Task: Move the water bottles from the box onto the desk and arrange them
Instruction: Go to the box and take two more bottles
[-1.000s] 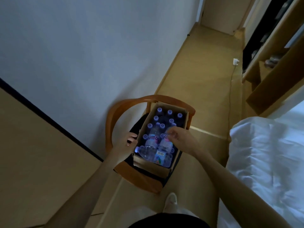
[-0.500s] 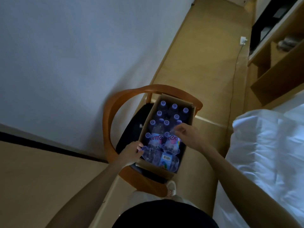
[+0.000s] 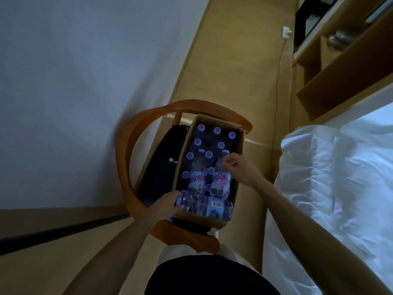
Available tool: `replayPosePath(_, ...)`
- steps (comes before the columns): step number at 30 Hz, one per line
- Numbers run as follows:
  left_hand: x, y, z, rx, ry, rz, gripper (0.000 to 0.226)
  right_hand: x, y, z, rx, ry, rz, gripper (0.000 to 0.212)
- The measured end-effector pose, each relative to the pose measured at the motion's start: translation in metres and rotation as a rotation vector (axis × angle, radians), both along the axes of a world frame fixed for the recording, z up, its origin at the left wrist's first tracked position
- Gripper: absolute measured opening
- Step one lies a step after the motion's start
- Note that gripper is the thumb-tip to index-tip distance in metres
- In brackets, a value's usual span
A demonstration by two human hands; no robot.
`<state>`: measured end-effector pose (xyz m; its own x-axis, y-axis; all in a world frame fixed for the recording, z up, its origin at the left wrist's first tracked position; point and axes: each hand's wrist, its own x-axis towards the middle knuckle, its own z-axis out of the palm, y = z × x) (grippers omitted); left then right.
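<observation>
An open cardboard box (image 3: pixel 239 167) stands on a wooden chair. Several water bottles (image 3: pixel 217 131) with purple caps stand upright in its far half. Two labelled bottles (image 3: pixel 196 179) lie lengthwise on top, and one bottle with a barcode label (image 3: pixel 212 206) lies crosswise at the near end. My left hand (image 3: pixel 168 204) grips the cap end of the crosswise bottle. The fingers of my right hand (image 3: pixel 238 169) are curled around the neck of the right lengthwise bottle (image 3: pixel 221 179). The tan desk top (image 3: pixel 42 269) fills the lower left corner.
The chair's curved wooden backrest (image 3: pixel 131 133) wraps around the box, with a black bag (image 3: pixel 161 158) on the seat beside it. A white bed (image 3: pixel 340 188) is close on the right. Wooden shelves (image 3: pixel 340 71) and a wall plug with cable (image 3: pixel 286 33) are at the far right.
My left hand slid from the box's left edge to the cap end of the crosswise bottle. My right hand stayed on the right lengthwise bottle. The view moved closer.
</observation>
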<state>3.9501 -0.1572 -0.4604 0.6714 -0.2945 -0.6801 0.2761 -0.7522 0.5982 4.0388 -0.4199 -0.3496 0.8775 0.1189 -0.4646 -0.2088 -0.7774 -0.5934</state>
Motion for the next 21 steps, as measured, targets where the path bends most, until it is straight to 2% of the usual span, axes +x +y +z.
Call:
replayPosePath(3, 0.002, 0.002, -0.003, -0.016, 0.012, 0.002, 0.045, 0.001, -0.002, -0.006, -0.012, 0.012, -0.040, 0.017)
replayPosePath(9, -0.006, 0.003, -0.001, -0.243, 0.036, 0.006, 0.021, 0.007, -0.018, -0.018, -0.018, 0.057, -0.146, 0.024)
replayPosePath(12, -0.003, -0.012, 0.010, -0.300, -0.066, 0.102, 0.021, 0.017, -0.026, -0.025, -0.019, 0.085, -0.173, 0.020)
replayPosePath(16, 0.011, -0.035, 0.042, -0.369, -0.197, 0.092, 0.021, 0.035, -0.035, -0.037, -0.031, 0.111, -0.182, 0.017)
replayPosePath(19, 0.023, -0.042, 0.065, -0.360, -0.276, 0.089, 0.016, 0.051, -0.044, -0.043, -0.021, 0.135, -0.147, 0.015)
replayPosePath(21, 0.030, -0.043, 0.078, -0.352, -0.352, 0.144, 0.020, 0.062, -0.050, -0.047, -0.018, 0.147, -0.111, 0.018)
